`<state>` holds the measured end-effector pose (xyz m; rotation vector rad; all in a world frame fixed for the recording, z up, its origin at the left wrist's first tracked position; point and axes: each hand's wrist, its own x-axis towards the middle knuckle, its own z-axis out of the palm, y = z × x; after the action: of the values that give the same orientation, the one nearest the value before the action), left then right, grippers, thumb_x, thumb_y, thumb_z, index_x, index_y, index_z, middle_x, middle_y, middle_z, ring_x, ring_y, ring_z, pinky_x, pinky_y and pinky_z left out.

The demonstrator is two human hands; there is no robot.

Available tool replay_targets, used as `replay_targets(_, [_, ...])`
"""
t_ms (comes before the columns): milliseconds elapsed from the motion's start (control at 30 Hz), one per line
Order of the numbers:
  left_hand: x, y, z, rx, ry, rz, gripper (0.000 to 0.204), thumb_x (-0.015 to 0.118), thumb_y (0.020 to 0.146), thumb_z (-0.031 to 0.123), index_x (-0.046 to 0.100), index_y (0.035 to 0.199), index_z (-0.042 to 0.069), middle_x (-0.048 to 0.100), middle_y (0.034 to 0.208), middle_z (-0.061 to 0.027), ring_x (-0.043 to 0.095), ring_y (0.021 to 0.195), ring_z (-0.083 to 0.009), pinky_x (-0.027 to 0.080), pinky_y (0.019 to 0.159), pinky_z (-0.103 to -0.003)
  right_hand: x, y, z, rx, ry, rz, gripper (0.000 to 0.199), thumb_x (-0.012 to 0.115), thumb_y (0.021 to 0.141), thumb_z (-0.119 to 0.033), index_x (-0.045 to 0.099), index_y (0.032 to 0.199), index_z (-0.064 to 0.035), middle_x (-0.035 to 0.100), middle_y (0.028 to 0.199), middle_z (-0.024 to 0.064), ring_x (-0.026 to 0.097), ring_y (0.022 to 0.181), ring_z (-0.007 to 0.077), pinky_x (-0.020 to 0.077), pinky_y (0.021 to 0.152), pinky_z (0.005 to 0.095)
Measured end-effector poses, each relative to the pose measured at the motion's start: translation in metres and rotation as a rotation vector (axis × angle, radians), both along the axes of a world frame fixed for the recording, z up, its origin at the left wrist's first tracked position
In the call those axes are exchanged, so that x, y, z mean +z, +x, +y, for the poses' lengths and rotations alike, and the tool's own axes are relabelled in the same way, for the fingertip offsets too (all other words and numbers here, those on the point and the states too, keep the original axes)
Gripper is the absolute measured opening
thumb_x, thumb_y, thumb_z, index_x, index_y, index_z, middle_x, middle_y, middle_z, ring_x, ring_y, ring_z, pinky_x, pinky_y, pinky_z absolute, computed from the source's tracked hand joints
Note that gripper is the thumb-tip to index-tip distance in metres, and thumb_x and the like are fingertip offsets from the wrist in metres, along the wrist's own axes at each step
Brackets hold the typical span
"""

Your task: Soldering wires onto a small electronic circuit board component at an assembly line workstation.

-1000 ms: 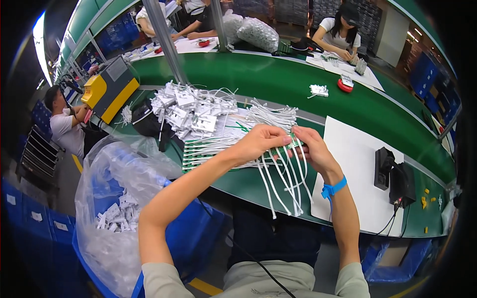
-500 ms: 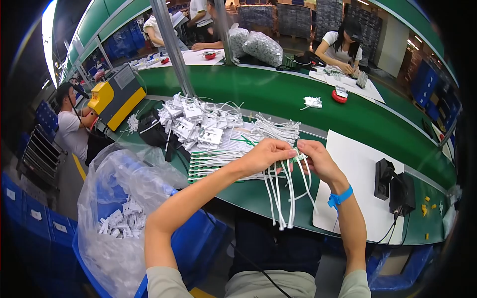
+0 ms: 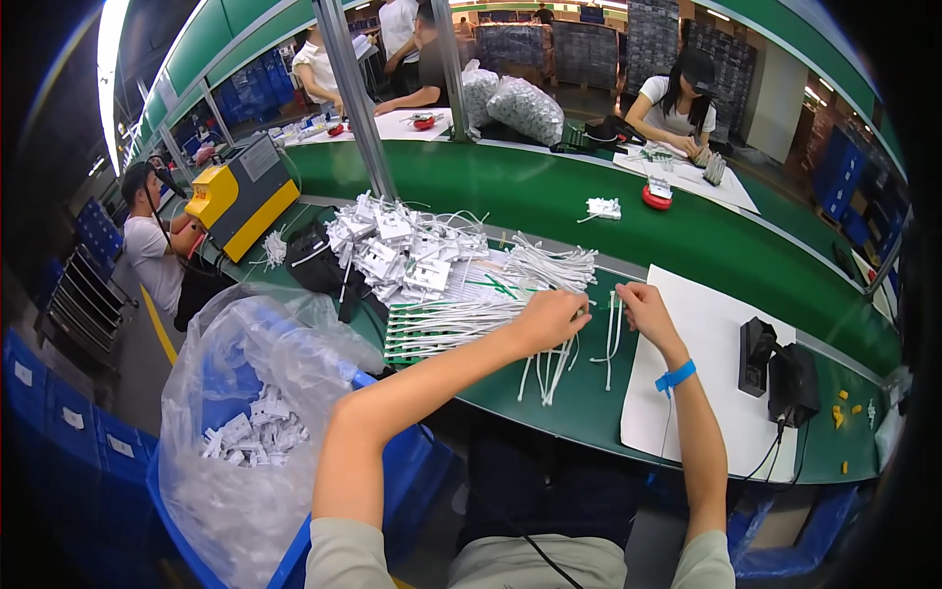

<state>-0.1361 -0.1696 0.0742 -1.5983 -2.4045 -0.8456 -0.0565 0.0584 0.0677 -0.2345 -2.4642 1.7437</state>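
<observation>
My right hand (image 3: 648,314) pinches a small green circuit board (image 3: 614,301) with white cables hanging from it. To its left, a gap away, my left hand (image 3: 551,321) is closed on white cables (image 3: 546,378) that dangle below the fingers; their upper ends are hidden by the hand. Beside my left forearm lie rows of white cables (image 3: 456,331) joined to green board strips, flat on the green table (image 3: 510,407). Behind my left hand rests a loose bundle of white cables (image 3: 549,263).
White plastic housings (image 3: 392,245) are heaped at the back left. A plastic-lined blue bin (image 3: 294,560) stands at the lower left. On the right are a white sheet (image 3: 653,412) and black power adapters (image 3: 790,378). Beyond runs a green conveyor (image 3: 530,182), with co-workers across it.
My hands, together before, have moved apart. One small board with its cables has come away in my right hand. The pieces on the conveyor have shifted left.
</observation>
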Motion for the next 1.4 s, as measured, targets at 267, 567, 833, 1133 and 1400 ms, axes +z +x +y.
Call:
replay_targets(267, [0.014, -0.003, 0.067, 0.072, 0.522, -0.907, 0.044, 0.057, 0.103, 0.038, 0.06, 0.124, -0.001, 0.069, 0.109, -0.0174, 0.066, 0.104, -0.026, 0.051, 0.091, -0.036, 0.028, 0.015, -0.028, -0.296, 0.487, 0.514, 0.029, 0.063, 0.099, -0.02, 0.06, 0.078, 0.0003, 0.057, 0.058, 0.0159, 0.057, 0.052, 0.031, 0.0392, 0.05, 0.0402])
replay_targets(567, [0.068, 0.028, 0.099, -0.21, 0.669, -1.634, 0.052, 0.032, 0.103, 0.037, 0.058, 0.117, -0.006, 0.069, 0.117, -0.0266, 0.067, 0.108, -0.0343, 0.05, 0.101, -0.043, 0.042, 0.008, -0.06, -0.373, 0.746, 0.672, 0.009, 0.056, 0.093, -0.008, 0.06, 0.095, -0.0002, 0.065, 0.071, 0.0232, 0.065, 0.064, 0.0417, 0.0503, 0.057, 0.05])
replay_targets(833, [0.077, 0.038, 0.072, -0.241, 0.664, -1.503, 0.054, 0.029, 0.102, 0.034, 0.065, 0.104, -0.006, 0.072, 0.108, -0.0273, 0.068, 0.104, -0.0344, 0.05, 0.1, -0.043, 0.062, 0.026, -0.081, -0.317, 0.741, 0.776, 0.007, 0.057, 0.095, -0.007, 0.06, 0.093, -0.0004, 0.066, 0.074, 0.0203, 0.066, 0.065, 0.0397, 0.0503, 0.056, 0.0484])
replay_targets(1133, [0.07, 0.036, 0.045, -0.229, 0.679, -1.398, 0.06, 0.024, 0.104, 0.032, 0.07, 0.097, -0.007, 0.073, 0.107, -0.0248, 0.067, 0.102, -0.0318, 0.048, 0.101, -0.042, 0.063, 0.021, -0.097, -0.158, 0.692, 0.899, 0.007, 0.057, 0.094, -0.006, 0.057, 0.09, -0.0008, 0.065, 0.078, 0.0188, 0.066, 0.07, 0.039, 0.0511, 0.059, 0.0456])
replay_targets(1400, [0.069, 0.032, 0.027, -0.191, 0.748, -1.489, 0.06, 0.024, 0.104, 0.032, 0.07, 0.096, -0.005, 0.073, 0.106, -0.0226, 0.066, 0.102, -0.0306, 0.048, 0.1, -0.04, 0.063, 0.011, -0.109, -0.033, 0.711, 0.927, 0.004, 0.057, 0.091, -0.002, 0.059, 0.092, 0.0008, 0.064, 0.079, 0.0227, 0.063, 0.071, 0.043, 0.0498, 0.062, 0.0464])
